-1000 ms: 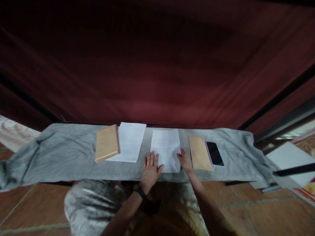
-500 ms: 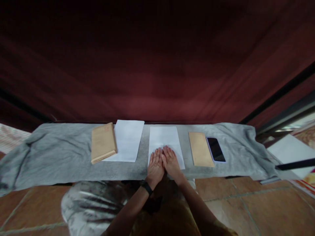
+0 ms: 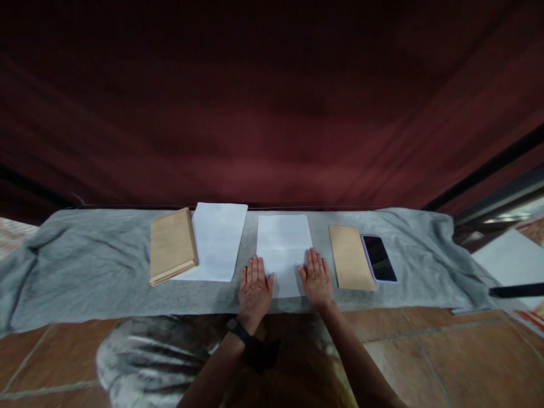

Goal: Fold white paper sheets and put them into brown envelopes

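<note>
A white sheet of paper [image 3: 284, 235] lies in front of me on a grey cloth, with a faint crease across its middle. My left hand [image 3: 255, 292] rests flat over its left edge, fingers stretched out. Over the right edge lies my right hand [image 3: 317, 279], also flat, its thumb held apart. Neither hand grips anything. To the right, a single brown envelope [image 3: 351, 258] lies close to my right hand. Further left are more white sheets [image 3: 221, 241], partly covered by a stack of brown envelopes [image 3: 172, 243].
The grey cloth [image 3: 97, 266] covers a narrow bench against a dark red curtain [image 3: 272, 124]. A phone [image 3: 379, 258] in a purple case lies right of the single envelope. At the far right are a white board [image 3: 516, 260] and a black bar [image 3: 516, 290].
My hands, together at the middle of the sheet before, have slid apart to its left and right edges. More of the paper's middle shows now. The view has shifted slightly.
</note>
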`<action>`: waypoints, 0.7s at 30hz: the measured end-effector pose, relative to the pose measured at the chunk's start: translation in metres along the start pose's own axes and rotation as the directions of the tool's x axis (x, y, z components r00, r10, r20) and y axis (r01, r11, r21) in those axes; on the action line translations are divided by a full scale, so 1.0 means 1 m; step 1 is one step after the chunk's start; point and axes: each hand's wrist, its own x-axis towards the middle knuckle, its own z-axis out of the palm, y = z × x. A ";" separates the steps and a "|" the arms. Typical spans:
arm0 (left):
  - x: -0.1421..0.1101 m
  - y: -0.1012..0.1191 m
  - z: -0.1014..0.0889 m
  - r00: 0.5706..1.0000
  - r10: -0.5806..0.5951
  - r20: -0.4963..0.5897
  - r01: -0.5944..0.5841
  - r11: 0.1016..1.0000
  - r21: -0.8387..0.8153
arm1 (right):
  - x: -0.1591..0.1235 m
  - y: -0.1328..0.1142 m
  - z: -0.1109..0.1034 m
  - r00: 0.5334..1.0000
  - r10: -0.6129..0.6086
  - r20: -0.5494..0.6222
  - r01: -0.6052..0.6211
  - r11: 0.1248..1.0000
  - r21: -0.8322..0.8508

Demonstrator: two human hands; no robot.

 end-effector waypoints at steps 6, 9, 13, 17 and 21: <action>0.021 0.010 -0.002 0.999 0.034 -0.031 -0.036 0.999 -0.039 | 0.015 -0.012 0.001 0.999 0.039 -0.004 -0.038 0.998 0.044; 0.057 0.027 0.006 0.989 0.147 0.010 -0.146 0.986 -0.082 | 0.048 -0.029 0.006 0.998 -0.044 0.033 0.039 0.989 0.144; 0.107 0.040 0.024 0.977 0.201 0.078 -0.194 0.977 -0.088 | 0.102 -0.042 0.021 0.992 -0.081 0.095 0.060 0.976 0.209; 0.134 0.030 0.036 0.985 0.147 0.093 -0.142 0.988 -0.057 | 0.130 -0.035 0.038 0.984 -0.081 0.157 0.059 0.989 0.137; 0.138 0.014 0.043 0.995 0.095 0.018 -0.094 0.994 -0.048 | 0.132 -0.026 0.051 0.985 -0.114 0.127 0.112 0.993 0.024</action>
